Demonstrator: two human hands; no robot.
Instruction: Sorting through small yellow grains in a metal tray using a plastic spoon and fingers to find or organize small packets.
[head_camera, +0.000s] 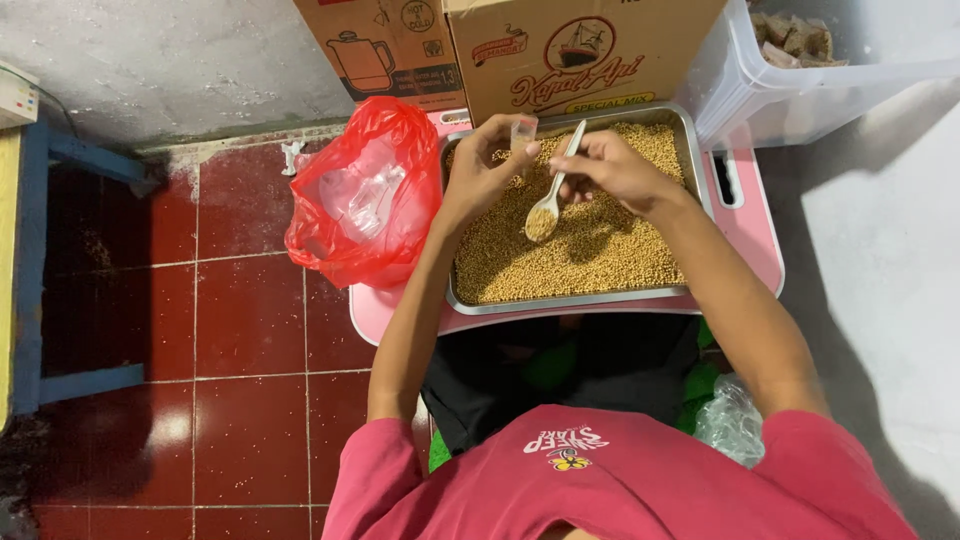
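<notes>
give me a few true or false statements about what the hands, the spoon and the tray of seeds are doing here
1. The right hand holds a pale spoon loaded with small tan seeds. True.
2. The left hand holds a large glass jar. False: it pinches a small clear plastic container.
3. The rectangular metal tray is heaped with small tan seeds. True.
4. The red plastic bag lies inside the tray. False: it sits on the floor beside the tray, on the person's left.
5. The tray rests on a blue wooden bench. False: it sits on a pink plastic table.
</notes>
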